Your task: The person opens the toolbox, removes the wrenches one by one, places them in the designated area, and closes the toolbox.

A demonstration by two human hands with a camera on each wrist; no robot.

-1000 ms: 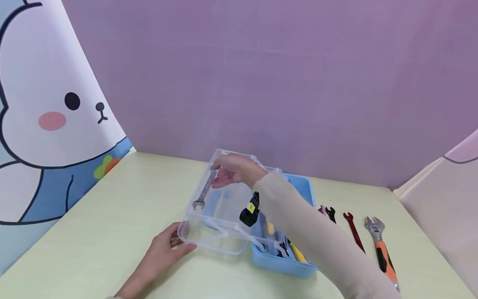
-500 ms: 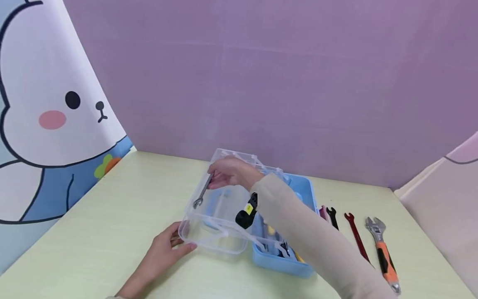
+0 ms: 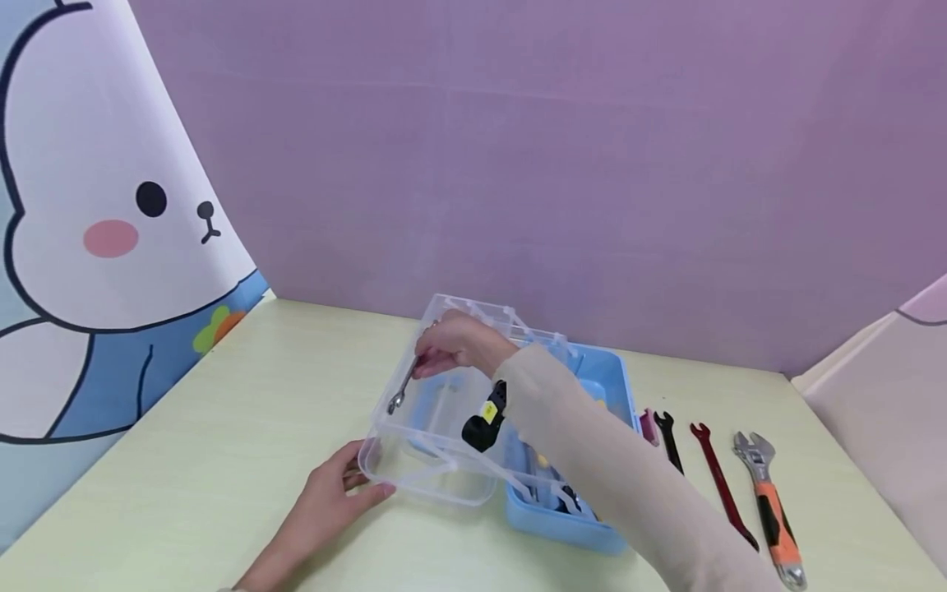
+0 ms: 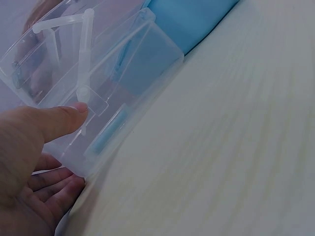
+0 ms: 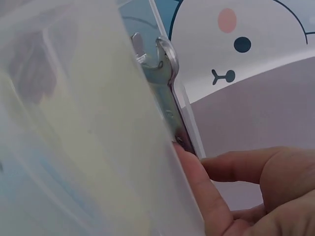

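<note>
A silver open-end wrench (image 3: 403, 385) is held at its upper end by my right hand (image 3: 460, 341), over the clear plastic tray (image 3: 469, 498). In the right wrist view the wrench (image 5: 170, 98) stands along the tray's wall, its open jaw end up; thumb and finger pinch its other end. My left hand (image 3: 331, 492) holds the tray's front left corner. In the left wrist view the left thumb (image 4: 64, 122) presses one side of the corner, the fingers bend at the lower edge. The tray joins a blue toolbox (image 3: 562, 530), partly hidden by the right sleeve.
Right of the toolbox lie a pink-handled item (image 3: 649, 427), a black wrench (image 3: 668, 436), a red wrench (image 3: 721, 477) and an adjustable wrench (image 3: 771, 514) with an orange and black handle. Several tools sit inside the toolbox. A purple backdrop (image 3: 473, 164) rises behind.
My right hand has slid slightly down over the wrench's upper end, and the wrench has turned from flat to edge-on. The left hand keeps its place on the tray.
</note>
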